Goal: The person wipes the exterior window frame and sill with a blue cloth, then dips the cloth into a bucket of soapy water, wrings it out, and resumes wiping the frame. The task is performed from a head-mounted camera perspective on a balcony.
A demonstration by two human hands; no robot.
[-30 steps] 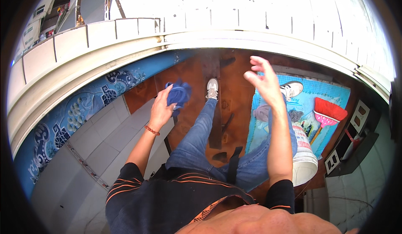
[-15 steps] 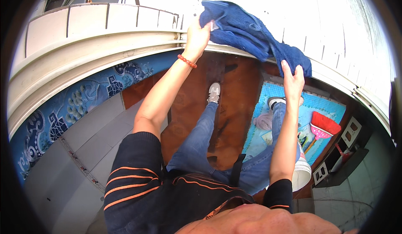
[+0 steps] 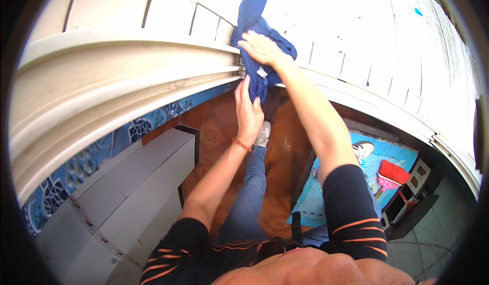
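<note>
A dark blue towel (image 3: 252, 16) with a small white tag is bunched over the white-framed corner at the top centre. Its upper end flops onto the bright surface beyond, and its lower part hangs down on my side. My left hand (image 3: 249, 115), with a red bead bracelet at the wrist, pinches the hanging end between thumb and fingers. My right hand (image 3: 261, 49) reaches across from the right and lies on the towel's middle, its fingers stretched out toward the left. The towel's underside is hidden.
A cream ledge (image 3: 127, 55) curves away to the left, and another rail (image 3: 356, 88) runs right. Below are a brown floor (image 3: 209, 132), grey steps (image 3: 147, 167) and a blue mat (image 3: 305, 208). A red-and-pink broom (image 3: 393, 174) rests near a dark rack (image 3: 412, 218).
Both hands have come together at the corner. The towel, stretched out rightward before, is now gathered there. My left hand moved down toward me; my right hand moved up and left onto the towel.
</note>
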